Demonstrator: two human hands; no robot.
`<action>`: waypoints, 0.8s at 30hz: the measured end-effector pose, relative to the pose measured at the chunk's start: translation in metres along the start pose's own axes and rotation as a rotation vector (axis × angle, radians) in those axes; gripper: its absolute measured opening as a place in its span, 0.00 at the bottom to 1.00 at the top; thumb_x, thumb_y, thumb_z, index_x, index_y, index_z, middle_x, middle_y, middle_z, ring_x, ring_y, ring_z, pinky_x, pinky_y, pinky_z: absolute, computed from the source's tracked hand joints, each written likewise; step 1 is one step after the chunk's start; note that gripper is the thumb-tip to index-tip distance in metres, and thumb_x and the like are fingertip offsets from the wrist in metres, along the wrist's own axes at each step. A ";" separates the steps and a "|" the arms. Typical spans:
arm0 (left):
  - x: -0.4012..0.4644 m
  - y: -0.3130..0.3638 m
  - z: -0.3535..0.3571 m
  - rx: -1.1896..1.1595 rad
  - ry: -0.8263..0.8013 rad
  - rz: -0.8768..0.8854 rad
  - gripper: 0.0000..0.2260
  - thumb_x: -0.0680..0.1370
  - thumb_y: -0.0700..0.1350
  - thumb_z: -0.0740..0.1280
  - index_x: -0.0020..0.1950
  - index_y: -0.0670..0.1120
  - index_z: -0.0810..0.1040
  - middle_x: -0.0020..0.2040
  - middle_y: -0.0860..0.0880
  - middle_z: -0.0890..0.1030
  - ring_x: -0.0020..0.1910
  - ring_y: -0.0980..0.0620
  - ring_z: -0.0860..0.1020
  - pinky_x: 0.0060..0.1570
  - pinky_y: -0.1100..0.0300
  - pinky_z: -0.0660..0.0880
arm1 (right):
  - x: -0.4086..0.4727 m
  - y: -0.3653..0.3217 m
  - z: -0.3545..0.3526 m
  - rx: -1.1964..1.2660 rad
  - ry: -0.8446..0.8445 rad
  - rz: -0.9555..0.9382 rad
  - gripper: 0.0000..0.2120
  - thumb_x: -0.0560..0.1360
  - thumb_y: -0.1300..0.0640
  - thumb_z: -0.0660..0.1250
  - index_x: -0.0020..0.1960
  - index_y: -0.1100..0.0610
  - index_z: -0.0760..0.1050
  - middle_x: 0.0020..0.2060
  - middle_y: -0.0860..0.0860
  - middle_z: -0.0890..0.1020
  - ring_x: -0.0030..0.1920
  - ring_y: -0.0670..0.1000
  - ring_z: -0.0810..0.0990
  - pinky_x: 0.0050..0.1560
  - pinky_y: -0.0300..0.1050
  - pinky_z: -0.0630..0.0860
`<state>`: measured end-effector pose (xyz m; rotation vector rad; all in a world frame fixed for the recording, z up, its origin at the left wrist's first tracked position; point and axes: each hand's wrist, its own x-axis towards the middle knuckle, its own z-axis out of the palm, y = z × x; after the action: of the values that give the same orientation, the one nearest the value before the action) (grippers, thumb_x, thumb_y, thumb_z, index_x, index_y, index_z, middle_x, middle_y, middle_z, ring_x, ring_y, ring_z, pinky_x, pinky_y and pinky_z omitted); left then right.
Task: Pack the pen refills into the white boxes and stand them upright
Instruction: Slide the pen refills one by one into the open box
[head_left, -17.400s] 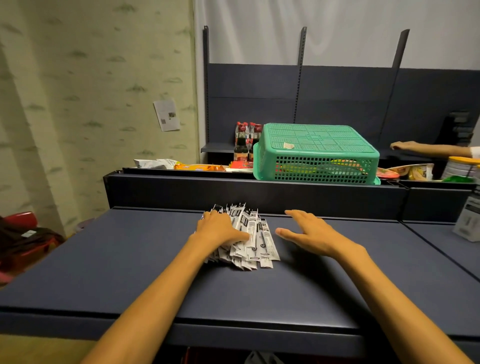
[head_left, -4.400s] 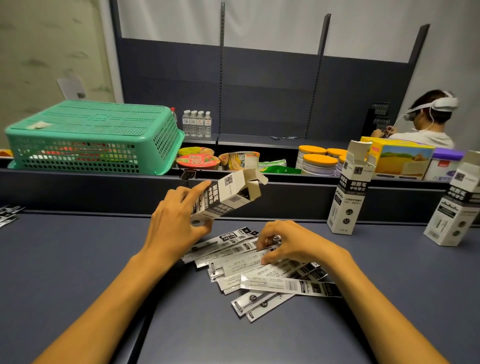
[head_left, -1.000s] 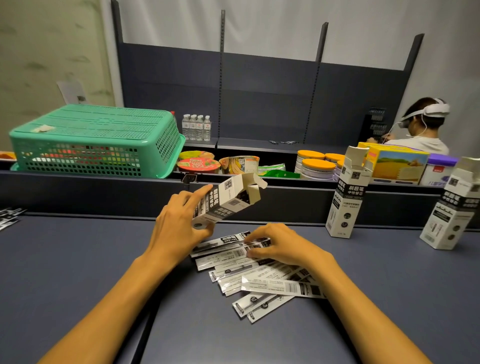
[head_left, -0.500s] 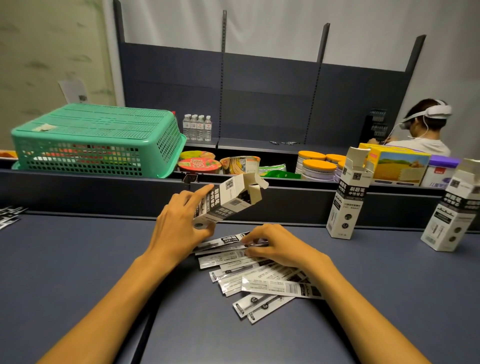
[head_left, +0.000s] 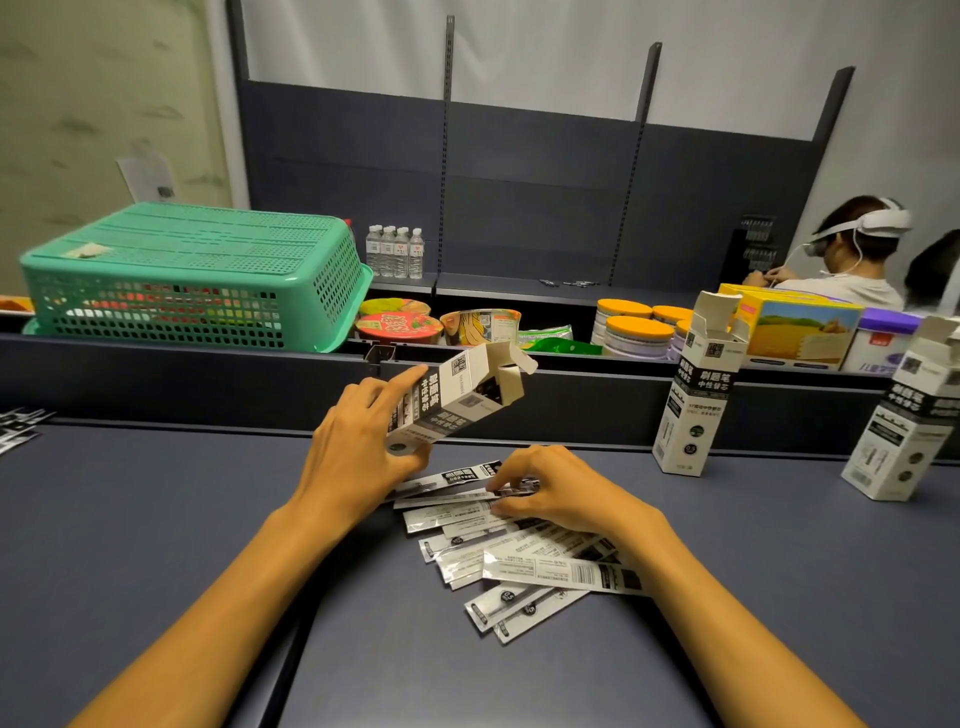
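My left hand (head_left: 358, 447) grips a white box (head_left: 457, 397) and holds it tilted above the table, its open flaps pointing up and to the right. Several packaged pen refills (head_left: 519, 551) lie fanned out on the dark table just below. My right hand (head_left: 550, 493) rests on the top of that pile, its curled fingertips pinching one refill packet (head_left: 511, 487). Two more white boxes stand upright with open tops by the table's back edge, one (head_left: 696, 395) right of centre and one (head_left: 904, 421) at the far right.
A raised dark ledge (head_left: 208, 384) runs along the back of the table. Behind it are an upturned green basket (head_left: 192, 275), noodle cups, orange-lidded tubs and cartons. More refill packets (head_left: 15, 426) lie at the far left. A person with a headset (head_left: 852, 254) sits at the back right.
Over the last second my right hand's fingertips have drawn together on a packet at the top of the pile. My left hand has kept the tilted box almost still.
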<state>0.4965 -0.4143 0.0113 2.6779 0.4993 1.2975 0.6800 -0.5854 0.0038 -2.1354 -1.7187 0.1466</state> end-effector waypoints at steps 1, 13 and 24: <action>0.000 0.000 0.000 0.001 -0.001 0.000 0.36 0.68 0.49 0.75 0.74 0.55 0.64 0.53 0.50 0.75 0.50 0.51 0.71 0.43 0.56 0.73 | 0.000 0.000 0.000 -0.008 0.008 -0.009 0.12 0.74 0.44 0.69 0.55 0.46 0.81 0.51 0.41 0.80 0.50 0.42 0.77 0.51 0.44 0.78; 0.000 0.001 0.000 0.003 0.000 -0.002 0.36 0.68 0.50 0.75 0.74 0.56 0.64 0.53 0.51 0.75 0.49 0.52 0.71 0.41 0.57 0.73 | -0.004 -0.006 -0.003 -0.053 0.015 -0.036 0.14 0.75 0.43 0.68 0.56 0.49 0.81 0.51 0.42 0.80 0.49 0.42 0.77 0.49 0.40 0.77; 0.000 0.001 0.000 -0.004 0.001 0.002 0.36 0.68 0.49 0.75 0.74 0.55 0.64 0.53 0.51 0.75 0.50 0.53 0.70 0.42 0.60 0.70 | -0.003 -0.006 0.001 -0.086 0.074 -0.031 0.11 0.76 0.48 0.66 0.56 0.49 0.81 0.50 0.44 0.82 0.47 0.42 0.78 0.48 0.38 0.78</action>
<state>0.4966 -0.4154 0.0119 2.6757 0.4934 1.2995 0.6736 -0.5875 0.0049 -2.1448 -1.7438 -0.0152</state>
